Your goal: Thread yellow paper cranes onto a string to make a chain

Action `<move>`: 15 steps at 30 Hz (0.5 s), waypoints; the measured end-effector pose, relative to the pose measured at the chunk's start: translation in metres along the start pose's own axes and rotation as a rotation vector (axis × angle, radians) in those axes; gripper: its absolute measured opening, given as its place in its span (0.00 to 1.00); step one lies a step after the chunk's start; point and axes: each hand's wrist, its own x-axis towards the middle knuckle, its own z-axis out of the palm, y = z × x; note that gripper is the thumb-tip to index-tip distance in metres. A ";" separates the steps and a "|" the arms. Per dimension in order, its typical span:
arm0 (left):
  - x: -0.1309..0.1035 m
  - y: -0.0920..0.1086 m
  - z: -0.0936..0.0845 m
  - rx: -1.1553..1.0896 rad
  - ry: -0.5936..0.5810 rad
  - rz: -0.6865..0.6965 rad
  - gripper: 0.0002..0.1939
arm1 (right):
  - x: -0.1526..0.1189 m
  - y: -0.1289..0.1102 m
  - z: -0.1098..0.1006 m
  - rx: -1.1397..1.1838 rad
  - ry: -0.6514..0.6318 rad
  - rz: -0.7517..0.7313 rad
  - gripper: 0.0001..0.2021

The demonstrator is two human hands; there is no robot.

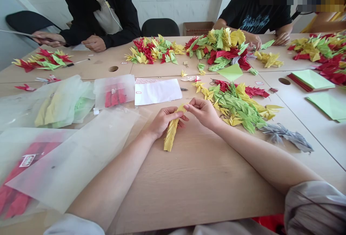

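A strip of folded yellow paper pieces (171, 136) hangs slantwise over the wooden table, its lower end towards me. My left hand (163, 120) is wrapped round its upper part, thumb on top. At the strip's top end, the thumb and forefinger of my right hand (202, 111) pinch the yellow paper. Just right of my right hand lies a pile of green, yellow and red folded paper strings (238, 105). Left of my hands and farther back rests a white sheet (158, 91) with red print.
Clear bags with red strips (115, 94) and yellow ones cover the left side. Grey plastic (288, 137) lies right of my right forearm. Green and red paper stacks (312, 80) are at the right. Two people sit opposite, behind more folded paper (154, 49).
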 end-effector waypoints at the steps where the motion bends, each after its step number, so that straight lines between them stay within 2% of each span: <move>1: 0.000 0.000 0.000 0.003 -0.005 0.002 0.16 | 0.000 0.001 -0.001 0.005 0.041 -0.005 0.23; 3: 0.000 0.000 -0.001 0.014 -0.014 0.012 0.15 | 0.000 0.003 -0.003 0.019 0.150 -0.013 0.23; 5: 0.000 -0.001 -0.002 0.024 -0.025 0.025 0.15 | 0.000 0.003 -0.003 0.063 0.196 0.009 0.22; 8: 0.002 -0.003 -0.002 0.039 -0.036 0.043 0.16 | -0.003 0.000 -0.001 0.156 0.052 0.080 0.22; 10: 0.002 -0.003 -0.002 0.065 -0.056 0.068 0.16 | -0.005 -0.002 0.002 0.147 -0.058 0.070 0.21; 12: 0.001 -0.003 -0.001 0.095 -0.086 0.093 0.15 | -0.006 -0.002 0.004 0.139 -0.063 0.040 0.20; 15: 0.000 -0.003 0.001 0.117 -0.103 0.110 0.14 | -0.006 -0.003 0.006 0.250 0.042 0.072 0.20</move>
